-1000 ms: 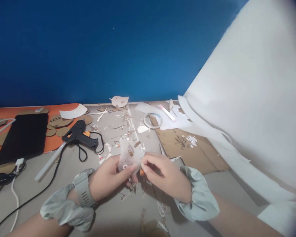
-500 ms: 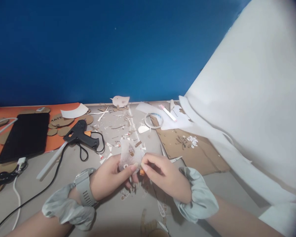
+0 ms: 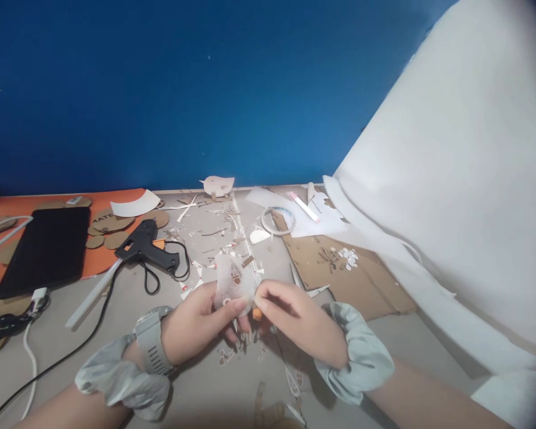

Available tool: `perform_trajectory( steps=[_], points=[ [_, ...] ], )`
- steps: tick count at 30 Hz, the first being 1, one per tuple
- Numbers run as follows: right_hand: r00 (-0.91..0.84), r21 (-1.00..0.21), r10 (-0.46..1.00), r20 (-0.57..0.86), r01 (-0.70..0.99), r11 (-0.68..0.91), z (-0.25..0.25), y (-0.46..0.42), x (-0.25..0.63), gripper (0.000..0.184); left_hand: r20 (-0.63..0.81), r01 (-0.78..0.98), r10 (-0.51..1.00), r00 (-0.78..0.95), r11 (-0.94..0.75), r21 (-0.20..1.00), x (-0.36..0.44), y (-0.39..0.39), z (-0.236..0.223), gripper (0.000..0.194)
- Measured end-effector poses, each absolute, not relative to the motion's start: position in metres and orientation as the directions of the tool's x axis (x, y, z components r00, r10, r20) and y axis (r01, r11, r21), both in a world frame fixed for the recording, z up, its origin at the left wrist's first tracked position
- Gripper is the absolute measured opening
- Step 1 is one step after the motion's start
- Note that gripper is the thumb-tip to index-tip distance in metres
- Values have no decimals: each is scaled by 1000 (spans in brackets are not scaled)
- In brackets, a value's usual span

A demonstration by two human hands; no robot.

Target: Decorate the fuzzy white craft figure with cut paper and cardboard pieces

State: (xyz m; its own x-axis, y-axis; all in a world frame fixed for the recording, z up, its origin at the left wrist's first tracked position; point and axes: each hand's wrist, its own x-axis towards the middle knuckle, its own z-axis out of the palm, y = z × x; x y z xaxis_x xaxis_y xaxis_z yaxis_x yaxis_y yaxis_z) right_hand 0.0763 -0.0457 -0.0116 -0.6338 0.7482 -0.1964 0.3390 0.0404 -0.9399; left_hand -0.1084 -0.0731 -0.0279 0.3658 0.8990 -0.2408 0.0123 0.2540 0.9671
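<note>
My left hand (image 3: 196,326) pinches a small translucent white sheet (image 3: 232,280) with little brown and orange shapes on it, held upright just above the table. My right hand (image 3: 295,319) is closed in a pinch at the sheet's lower right edge, next to a small orange bit (image 3: 256,313). Both thumbs nearly touch. A grey watch (image 3: 149,339) sits on my left wrist, and grey scrunchies ring both wrists. Small paper scraps lie on the table under my hands.
A black glue gun (image 3: 145,250) with its cord lies left of centre, beside a black tablet (image 3: 44,247) on an orange mat. A tape ring (image 3: 277,219), a pink-striped pen (image 3: 302,205), brown cardboard (image 3: 339,265) and a big white sheet (image 3: 451,196) lie to the right. A blue wall stands behind.
Hardly anything: both hands stay pinched on the small sheet, drifting slightly with the view.
</note>
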Motion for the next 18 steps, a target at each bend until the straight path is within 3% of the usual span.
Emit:
perform_trajectory(
  steps=[18],
  points=[
    [-647,-911,740,-184,395,119,-12,-45,77,22,-268,106,897,351,246,963,-108,-73,-27,36]
  ],
)
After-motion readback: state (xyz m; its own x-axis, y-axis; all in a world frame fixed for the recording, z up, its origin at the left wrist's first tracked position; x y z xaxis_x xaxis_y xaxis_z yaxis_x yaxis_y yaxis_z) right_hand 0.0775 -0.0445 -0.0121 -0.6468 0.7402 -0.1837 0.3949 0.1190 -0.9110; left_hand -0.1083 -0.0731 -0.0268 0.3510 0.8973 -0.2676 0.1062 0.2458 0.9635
